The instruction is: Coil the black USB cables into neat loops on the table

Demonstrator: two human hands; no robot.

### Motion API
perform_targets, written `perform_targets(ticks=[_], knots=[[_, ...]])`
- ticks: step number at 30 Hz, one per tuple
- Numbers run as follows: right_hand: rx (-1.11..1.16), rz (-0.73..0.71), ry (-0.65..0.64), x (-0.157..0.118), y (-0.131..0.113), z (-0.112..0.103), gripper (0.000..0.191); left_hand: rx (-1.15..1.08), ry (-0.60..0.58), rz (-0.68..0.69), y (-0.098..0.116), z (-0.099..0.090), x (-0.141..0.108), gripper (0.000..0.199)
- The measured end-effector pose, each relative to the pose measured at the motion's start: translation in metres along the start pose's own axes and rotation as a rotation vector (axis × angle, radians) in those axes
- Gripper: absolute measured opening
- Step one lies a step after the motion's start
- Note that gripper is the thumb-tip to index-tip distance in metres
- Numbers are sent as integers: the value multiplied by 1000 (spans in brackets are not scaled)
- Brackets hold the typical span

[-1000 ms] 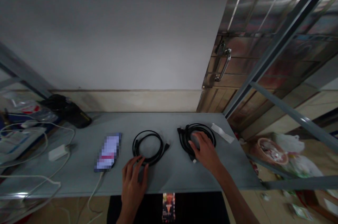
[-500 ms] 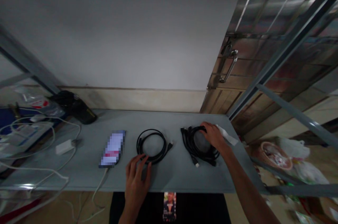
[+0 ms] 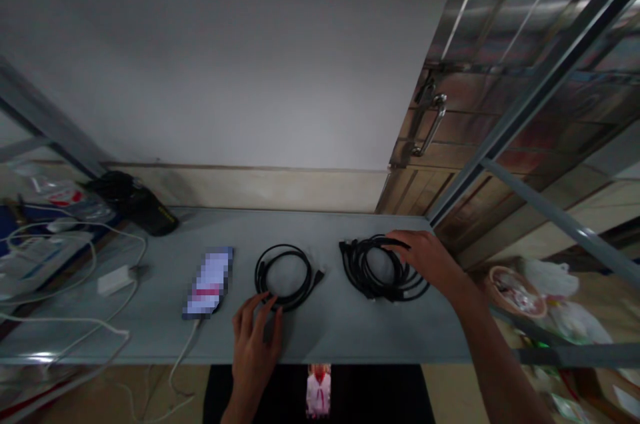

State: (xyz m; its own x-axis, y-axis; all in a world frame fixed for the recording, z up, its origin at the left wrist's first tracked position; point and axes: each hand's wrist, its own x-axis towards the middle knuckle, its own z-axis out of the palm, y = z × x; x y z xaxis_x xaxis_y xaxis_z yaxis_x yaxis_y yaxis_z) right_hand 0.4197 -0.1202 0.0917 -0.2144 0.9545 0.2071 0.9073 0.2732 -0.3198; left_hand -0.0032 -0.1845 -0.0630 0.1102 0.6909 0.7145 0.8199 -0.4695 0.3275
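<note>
On the grey tabletop lies a single coil of black cable, its plug end pointing right. My left hand rests at the coil's near-left edge, fingers spread and fingertips touching or almost touching it. To the right sits a thicker bundle of coiled black cables with several plug ends at its left side. My right hand comes over the bundle's right side, its fingers closed on upper strands of cable. Some fingertips of that hand are hidden.
Left of the coil lies a phone with a white cord. Farther left are a white adapter, tangled white cords, a plastic bottle and a black object. Metal posts frame the table; a basket stands beyond its right end.
My right hand has moved right, spreading the bundle's strands that way. A white strip beside it is now out of sight. My left hand has stayed at the single coil.
</note>
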Motion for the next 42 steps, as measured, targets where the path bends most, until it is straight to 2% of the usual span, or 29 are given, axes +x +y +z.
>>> perform_targets(ticks=[5,9,11,15,19,24,27,29,32,35,37,40,42], knots=[[212,-54,142,-18,-29,-37,31,-11,2,-12,2,-1,1,34],[309,1,232,-31,-55,-64,27,-25,-4,-6,1,-2,1,35],[362,18,235,-36,-64,-71,24,-28,-5,-10,1,-1,0,36],[483,49,220,-42,-71,-69,25,-42,-12,-6,-1,-1,-1,36],[562,30,204,-40,-66,-51,26,-68,-14,-15,-3,-1,-2,35],[417,-35,158,-25,-47,-20,42,-69,-15,-23,-3,-2,-1,34],[331,-55,167,-19,-40,-12,41,-66,-19,-15,-2,-2,-1,34],[321,-54,212,-19,-41,-17,39,-59,-12,-5,-1,-2,-1,33],[403,-22,285,-25,-49,-38,35,-49,-11,0,-1,-1,-1,32],[649,60,347,-31,-62,-65,30,-49,-10,-3,-4,-1,-1,32],[830,121,387,-32,-71,-77,33,-67,2,-11,-6,-2,0,31],[1036,188,433,-31,-80,-78,42,-147,27,-80,1,-3,0,27],[1142,227,438,-30,-84,-70,46,-287,-8,-212,19,0,-1,27]])
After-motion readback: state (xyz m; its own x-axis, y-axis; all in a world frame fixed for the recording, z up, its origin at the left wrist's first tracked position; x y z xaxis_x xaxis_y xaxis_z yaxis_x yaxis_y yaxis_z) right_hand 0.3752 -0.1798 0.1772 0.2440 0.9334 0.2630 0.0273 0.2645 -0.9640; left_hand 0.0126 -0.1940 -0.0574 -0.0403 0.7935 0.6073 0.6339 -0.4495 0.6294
